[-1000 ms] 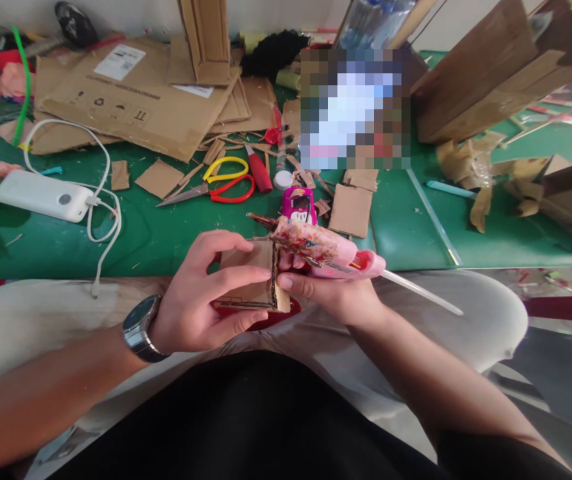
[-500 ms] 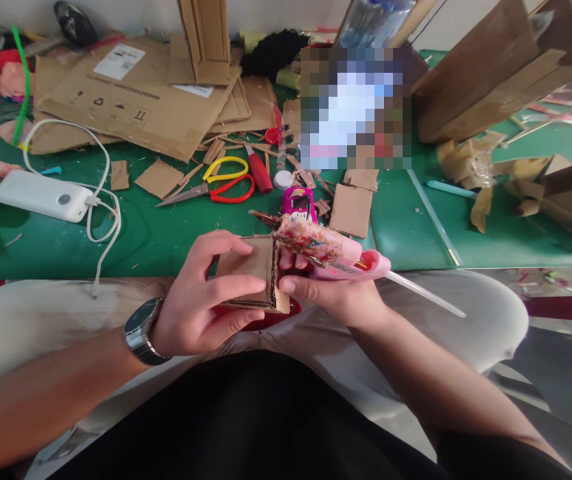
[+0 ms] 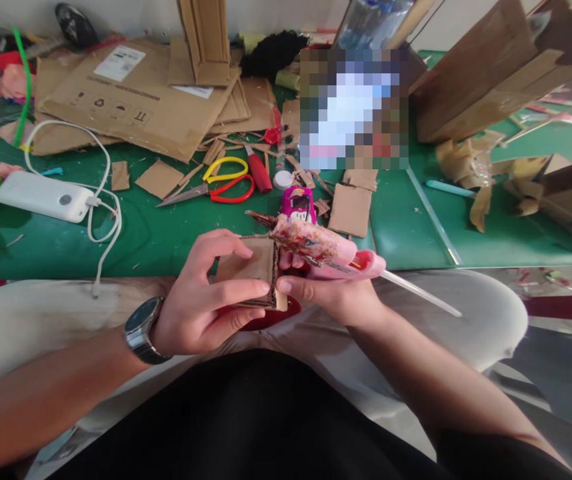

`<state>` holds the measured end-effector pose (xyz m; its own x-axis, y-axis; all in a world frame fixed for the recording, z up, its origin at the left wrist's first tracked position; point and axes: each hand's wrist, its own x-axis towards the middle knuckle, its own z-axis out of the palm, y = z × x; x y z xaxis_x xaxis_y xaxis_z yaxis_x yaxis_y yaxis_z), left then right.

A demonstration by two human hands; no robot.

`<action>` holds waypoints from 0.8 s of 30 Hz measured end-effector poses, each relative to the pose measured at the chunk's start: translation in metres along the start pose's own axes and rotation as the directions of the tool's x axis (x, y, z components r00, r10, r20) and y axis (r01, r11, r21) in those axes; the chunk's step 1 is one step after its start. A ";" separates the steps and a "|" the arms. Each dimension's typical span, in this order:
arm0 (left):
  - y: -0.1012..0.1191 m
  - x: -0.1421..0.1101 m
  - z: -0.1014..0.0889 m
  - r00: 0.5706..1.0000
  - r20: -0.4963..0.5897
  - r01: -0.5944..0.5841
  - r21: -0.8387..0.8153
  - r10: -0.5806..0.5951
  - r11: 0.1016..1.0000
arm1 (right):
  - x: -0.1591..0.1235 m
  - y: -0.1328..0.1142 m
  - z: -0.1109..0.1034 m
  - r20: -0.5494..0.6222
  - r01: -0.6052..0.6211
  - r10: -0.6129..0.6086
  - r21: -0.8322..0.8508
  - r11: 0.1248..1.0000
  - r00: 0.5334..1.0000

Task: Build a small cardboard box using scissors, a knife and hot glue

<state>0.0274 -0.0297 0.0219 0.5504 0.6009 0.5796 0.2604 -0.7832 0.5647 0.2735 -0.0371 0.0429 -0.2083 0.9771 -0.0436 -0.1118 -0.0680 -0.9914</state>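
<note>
My left hand (image 3: 206, 300) is closed around a small cardboard box (image 3: 249, 263), fingers over its top and thumb along the near side. A pink hot glue gun (image 3: 316, 243), crusted with dried glue, lies in my right hand (image 3: 339, 297). Its nozzle points left above the box's far edge, and a clear glue stick (image 3: 423, 293) sticks out at the back. My right thumb also presses the box's right side, where a cardboard strip stands along the edge. The glue gun hides part of my right fingers. A magenta toy car (image 3: 297, 203) sits just beyond the gun.
Scissors (image 3: 216, 187) with yellow and red handles lie on the green table (image 3: 166, 233) near cardboard scraps. A white power bank (image 3: 41, 195) with its cable is at the left. Flattened cardboard (image 3: 116, 100) lies behind; a tall cardboard piece (image 3: 486, 73) stands at the right.
The glue gun has shifted slightly right and then back left in my right hand. My left index fingertip has slid a little along the box's top; both hands keep their hold.
</note>
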 end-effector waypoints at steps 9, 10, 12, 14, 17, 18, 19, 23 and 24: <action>-0.005 -0.008 0.004 0.977 -0.055 0.197 -0.162 -0.208 0.967 | 0.003 0.004 -0.003 -0.037 -0.018 0.024 0.140 0.990 0.999; -0.006 -0.009 0.005 0.965 -0.068 0.234 -0.209 -0.253 0.950 | 0.003 0.004 -0.004 -0.054 -0.025 0.033 0.140 0.990 0.998; -0.009 -0.012 0.008 0.936 -0.092 0.298 -0.301 -0.339 0.906 | 0.003 0.002 -0.007 -0.078 -0.025 0.035 0.126 0.992 0.996; -0.011 -0.013 0.010 0.913 -0.098 0.339 -0.359 -0.396 0.870 | 0.003 -0.001 -0.010 -0.085 -0.021 0.030 0.096 0.995 0.996; -0.014 -0.014 0.012 0.896 -0.083 0.372 -0.396 -0.436 0.839 | 0.002 -0.005 -0.014 -0.103 -0.016 0.022 0.057 0.998 0.994; -0.014 -0.014 0.012 0.894 -0.076 0.377 -0.405 -0.442 0.833 | 0.001 -0.005 -0.015 -0.104 -0.012 0.017 0.051 0.999 0.994; -0.015 -0.015 0.013 0.891 -0.071 0.383 -0.411 -0.448 0.827 | 0.001 -0.005 -0.015 -0.097 -0.005 0.010 0.052 0.999 0.995; -0.014 -0.015 0.014 0.883 -0.077 0.397 -0.406 -0.463 0.823 | -0.001 -0.004 -0.012 -0.012 0.020 -0.020 0.070 0.997 1.000; -0.014 -0.016 0.015 0.879 -0.079 0.403 -0.400 -0.469 0.823 | -0.001 -0.004 -0.010 -0.005 0.029 -0.029 0.058 0.998 1.000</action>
<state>0.0272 -0.0309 -0.0039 0.2992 0.9087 0.2912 0.1194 -0.3384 0.9334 0.2844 -0.0359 0.0459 -0.2004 0.9796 -0.0152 -0.1741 -0.0509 -0.9834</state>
